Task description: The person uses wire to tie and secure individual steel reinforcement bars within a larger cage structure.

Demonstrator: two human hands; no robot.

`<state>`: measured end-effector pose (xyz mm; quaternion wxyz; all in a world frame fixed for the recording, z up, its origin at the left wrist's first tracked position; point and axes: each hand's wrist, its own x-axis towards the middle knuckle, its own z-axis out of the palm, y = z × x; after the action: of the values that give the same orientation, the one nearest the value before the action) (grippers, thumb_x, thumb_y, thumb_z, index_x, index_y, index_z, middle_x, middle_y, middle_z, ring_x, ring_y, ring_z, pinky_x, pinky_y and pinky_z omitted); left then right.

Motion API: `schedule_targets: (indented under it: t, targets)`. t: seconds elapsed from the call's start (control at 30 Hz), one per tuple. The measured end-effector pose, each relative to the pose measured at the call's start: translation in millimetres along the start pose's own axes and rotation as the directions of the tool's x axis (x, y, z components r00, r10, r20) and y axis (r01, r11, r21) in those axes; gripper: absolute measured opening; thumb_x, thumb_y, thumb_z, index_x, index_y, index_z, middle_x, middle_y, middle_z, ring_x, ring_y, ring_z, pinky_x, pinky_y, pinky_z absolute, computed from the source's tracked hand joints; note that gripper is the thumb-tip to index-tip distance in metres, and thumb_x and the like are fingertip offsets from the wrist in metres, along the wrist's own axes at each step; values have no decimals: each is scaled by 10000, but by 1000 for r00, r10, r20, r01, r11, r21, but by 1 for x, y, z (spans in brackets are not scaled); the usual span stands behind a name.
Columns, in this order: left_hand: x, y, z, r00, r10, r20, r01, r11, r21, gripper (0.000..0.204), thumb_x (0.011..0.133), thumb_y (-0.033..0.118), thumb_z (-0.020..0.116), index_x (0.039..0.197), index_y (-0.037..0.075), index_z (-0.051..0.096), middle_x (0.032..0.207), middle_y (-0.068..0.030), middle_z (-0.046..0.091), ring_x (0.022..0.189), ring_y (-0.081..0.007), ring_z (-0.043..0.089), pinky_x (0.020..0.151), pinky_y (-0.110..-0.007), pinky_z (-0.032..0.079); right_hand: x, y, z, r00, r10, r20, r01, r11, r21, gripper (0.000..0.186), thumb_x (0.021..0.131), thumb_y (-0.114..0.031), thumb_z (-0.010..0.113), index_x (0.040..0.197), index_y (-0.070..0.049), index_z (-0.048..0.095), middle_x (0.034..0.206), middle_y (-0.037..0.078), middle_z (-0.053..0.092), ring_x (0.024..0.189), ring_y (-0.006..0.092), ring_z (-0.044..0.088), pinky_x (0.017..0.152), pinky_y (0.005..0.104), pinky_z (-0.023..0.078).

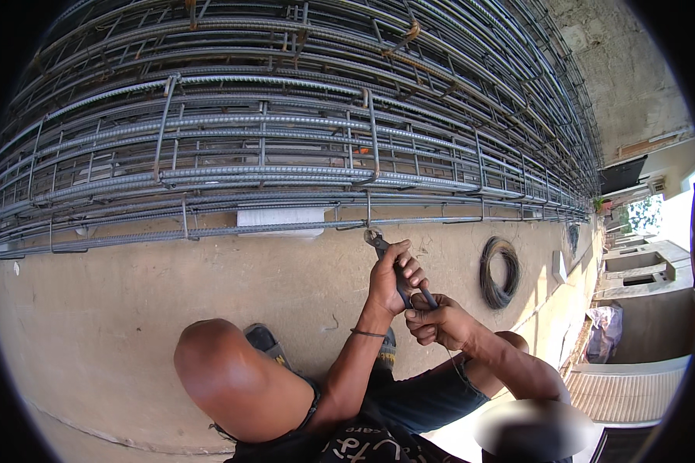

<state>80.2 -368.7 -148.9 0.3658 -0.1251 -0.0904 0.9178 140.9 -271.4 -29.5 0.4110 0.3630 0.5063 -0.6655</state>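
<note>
Steel tying pincers point up and away from me, their jaws at the lowest bar of a rebar cage, beside a stirrup. My left hand is closed around the dark handles. Just below it and to the right, my right hand is closed at the handle ends, its fingertips against them. A thin wire trails down from my right hand; where its upper end sits is hidden. Whether the jaws bite on a tie is too small to tell.
More rebar cages are stacked behind the front one. A white block lies under the lowest bars. On the concrete floor to the right rests a coil of dark wire. My bent knees and sandalled feet are close below my hands.
</note>
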Motion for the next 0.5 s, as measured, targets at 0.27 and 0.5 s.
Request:
schedule_targets:
  t: [0.27,0.5]
  targets:
    - [-2,-10,29,895,283,-344,-234,956,177,285,834,325,705,931,73,613,816,-91,658,703,-204,667,694,-346,585,10,12,-9,654,-756,-29,-17,23,-1000,134,747,-54,634,840,-35,540,670,171,556,577,353,576,568,447,471]
    - [3,-6,17,962,130,-241,-91,982,167,324,818,304,739,690,125,501,579,2,470,505,-148,536,553,-361,537,-3,27,14,483,-875,45,-228,-175,-958,379,734,-146,764,972,-41,487,867,200,594,720,368,638,604,456,526]
